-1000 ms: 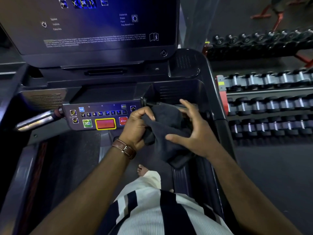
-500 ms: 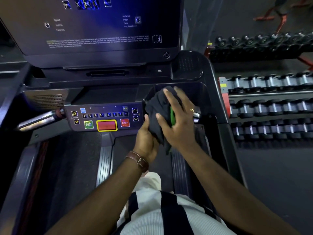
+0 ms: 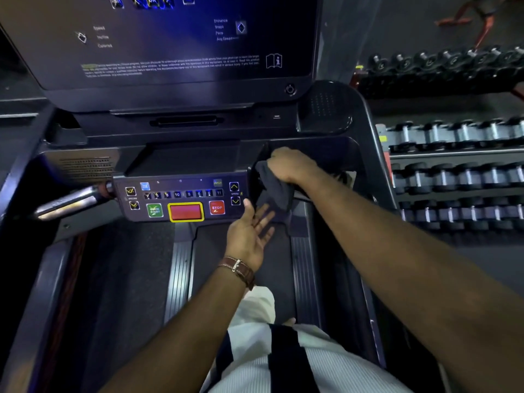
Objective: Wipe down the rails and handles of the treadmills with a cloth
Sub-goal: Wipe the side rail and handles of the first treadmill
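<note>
Dark cloth hangs bunched from the right hand, whose fingers are curled round its upper end, gripping it at the right edge of the treadmill's control panel, where the right handle would sit; the handle itself is hidden under cloth and hand. The cloth's loose lower end droops toward the running belt. The left hand is just below the cloth, palm up, fingers straight and slightly spread, holding nothing; its fingertips reach the cloth's hanging hem, though whether they touch it cannot be told. A brown leather watch strap circles the left wrist. On the panel's left side the silver left handle juts outward, well apart from both hands. The panel shows a green quick-start button, a red bar framed in yellow and a red stop button. Above it rises the dark console screen. Racks of dumbbells stand to the right of the treadmill.
</note>
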Tool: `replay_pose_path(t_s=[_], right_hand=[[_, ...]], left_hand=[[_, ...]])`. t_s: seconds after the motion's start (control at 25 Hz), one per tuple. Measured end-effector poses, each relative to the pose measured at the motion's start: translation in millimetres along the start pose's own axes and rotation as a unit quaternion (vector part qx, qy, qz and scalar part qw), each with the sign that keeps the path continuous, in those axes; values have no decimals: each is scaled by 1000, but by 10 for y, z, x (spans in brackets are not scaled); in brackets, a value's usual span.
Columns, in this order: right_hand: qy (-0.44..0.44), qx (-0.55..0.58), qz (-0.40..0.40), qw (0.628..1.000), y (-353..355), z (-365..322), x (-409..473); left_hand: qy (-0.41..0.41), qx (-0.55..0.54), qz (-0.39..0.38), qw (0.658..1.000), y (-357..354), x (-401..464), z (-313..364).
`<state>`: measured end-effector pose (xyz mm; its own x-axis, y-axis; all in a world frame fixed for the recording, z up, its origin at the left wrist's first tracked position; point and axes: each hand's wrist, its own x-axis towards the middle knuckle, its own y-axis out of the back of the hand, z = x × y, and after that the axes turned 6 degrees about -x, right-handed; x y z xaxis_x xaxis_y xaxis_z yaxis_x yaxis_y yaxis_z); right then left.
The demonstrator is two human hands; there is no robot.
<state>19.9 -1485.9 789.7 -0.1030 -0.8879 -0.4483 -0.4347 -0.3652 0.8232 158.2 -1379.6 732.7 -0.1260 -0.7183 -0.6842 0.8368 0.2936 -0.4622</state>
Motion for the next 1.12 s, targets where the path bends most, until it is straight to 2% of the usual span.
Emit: replay_pose_path(t_s=[0.04,0.12,0.16,0.24,0.32,0.36,0.44,0.48,0.52,0.6,0.72,0.76,0.8,0.84,0.92,1.0,1.04,1.12], right_hand=[[58,-54,90,993,-160,78,-109],[137,-201,251,937,-561,273,-527],[154,-251,292,910,-693,335,-654],[144,-289,305,896,-730,305,-680],[125,-267,271,916,-583,134,-547],[118,-224,224,941,-420,49,-500],[107,-77,61,989,-84,69,-309],[87,3,-40,995,17,178,-194],[64,55,-104,991,108,314,-141],[26,104,-154,982,168,655,-124],[10,60,-152,986,177,979,-186],[18,24,-127,991,163,991,-253],[19,-27,-68,997,86,943,-301],[20,-90,29,995,-40,840,-378],[19,-191,246,950,-472,620,-513],[43,-225,377,897,-781,633,-616],[48,-239,393,887,-774,708,-655],[50,-198,288,936,-498,906,-618]], left_hand=[[-5,9,13,1000,4,12,-6],[-13,12,40,999,-9,37,-15],[-16,16,49,999,-11,43,-22],[-17,32,53,998,-12,39,-39],[-28,49,50,997,-20,31,-67],[-37,55,53,996,-30,19,-73],[-53,60,59,995,-56,13,-104],[-58,61,54,995,-69,7,-120],[-58,64,46,995,-80,1,-128],[-56,72,34,995,-81,4,-127],[-53,88,34,994,-26,47,-121],[-49,97,30,994,-12,66,-126],[-46,103,26,993,-14,80,-139],[-46,107,27,993,-30,83,-158],[-55,111,47,991,-108,71,-212],[-66,112,65,989,-223,59,-272],[-71,107,68,989,-283,55,-294],[-73,104,67,990,-405,57,-334]])
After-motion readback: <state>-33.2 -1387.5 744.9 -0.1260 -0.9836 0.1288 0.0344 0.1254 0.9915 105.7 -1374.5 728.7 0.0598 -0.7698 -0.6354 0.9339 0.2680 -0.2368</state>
